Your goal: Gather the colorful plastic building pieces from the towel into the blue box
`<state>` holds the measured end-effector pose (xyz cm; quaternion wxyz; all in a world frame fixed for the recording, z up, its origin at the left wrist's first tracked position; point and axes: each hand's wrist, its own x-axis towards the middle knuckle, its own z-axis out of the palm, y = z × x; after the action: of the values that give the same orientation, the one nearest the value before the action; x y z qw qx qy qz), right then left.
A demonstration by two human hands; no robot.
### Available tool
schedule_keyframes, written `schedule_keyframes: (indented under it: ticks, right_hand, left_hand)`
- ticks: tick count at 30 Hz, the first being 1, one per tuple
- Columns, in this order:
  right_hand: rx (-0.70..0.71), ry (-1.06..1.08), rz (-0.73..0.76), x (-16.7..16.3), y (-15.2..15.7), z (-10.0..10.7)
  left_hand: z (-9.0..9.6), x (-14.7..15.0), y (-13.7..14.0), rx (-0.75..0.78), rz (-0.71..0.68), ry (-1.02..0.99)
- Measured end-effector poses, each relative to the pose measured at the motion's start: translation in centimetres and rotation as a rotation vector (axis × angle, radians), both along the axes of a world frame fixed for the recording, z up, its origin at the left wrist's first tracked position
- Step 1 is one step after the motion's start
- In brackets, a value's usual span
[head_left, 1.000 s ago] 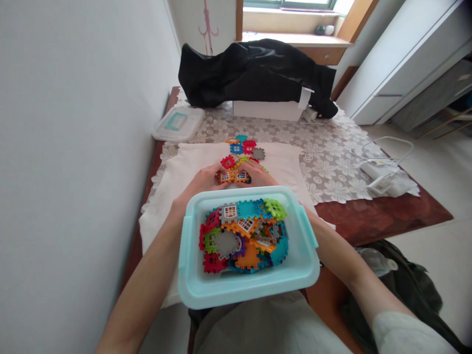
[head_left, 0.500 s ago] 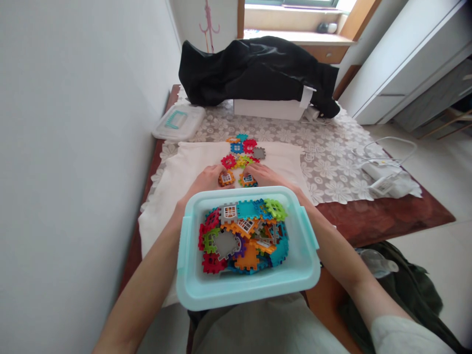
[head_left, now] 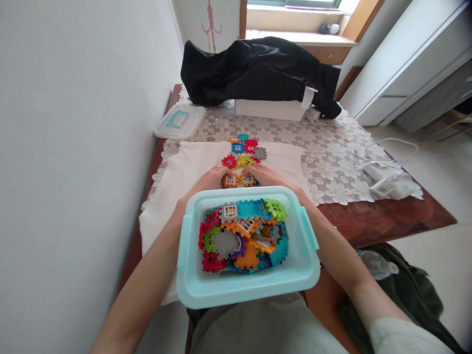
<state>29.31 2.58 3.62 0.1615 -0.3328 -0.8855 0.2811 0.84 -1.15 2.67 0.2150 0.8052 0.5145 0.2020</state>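
Note:
My left hand (head_left: 215, 178) is closed on an orange building tile (head_left: 230, 181) with a white window grid. Close beside it, my right hand (head_left: 263, 175) grips another orange window tile (head_left: 248, 180), which has some green and blue at its edges. The two tiles sit side by side, edges nearly meeting; whether they interlock I cannot tell. Just beyond my fingers lie a red tile (head_left: 229, 161) and a yellow-green tile (head_left: 246, 161). In front of my body, a light turquoise bin (head_left: 249, 290) holds several mixed tiles and partly hides my wrists.
Farther back on the white cloth (head_left: 199, 155) lie blue, red and grey tiles (head_left: 260, 153). A clear lid (head_left: 180, 123) rests at the left by the wall. A black cover (head_left: 258, 73) drapes over a white box (head_left: 269, 109). A white device (head_left: 387, 182) stands at the right.
My left hand has brought its orange tile rightward, up against the one in my right hand. The gap between the two tiles has closed. The bin has stayed in place.

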Motion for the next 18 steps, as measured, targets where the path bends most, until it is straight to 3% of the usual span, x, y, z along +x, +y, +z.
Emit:
schedule_keyframes:
  ticks: [6, 18]
  right_hand:
    - [0.058, -0.003, -0.035, -0.17, 0.38, -0.20]
    - [0.016, 0.020, -0.027, -0.06, -0.21, 0.23]
  left_hand:
    - [0.27, -0.05, 0.12, -0.032, 0.038, 0.006]
    - [0.78, 0.10, -0.05, -0.055, 0.066, -0.061]
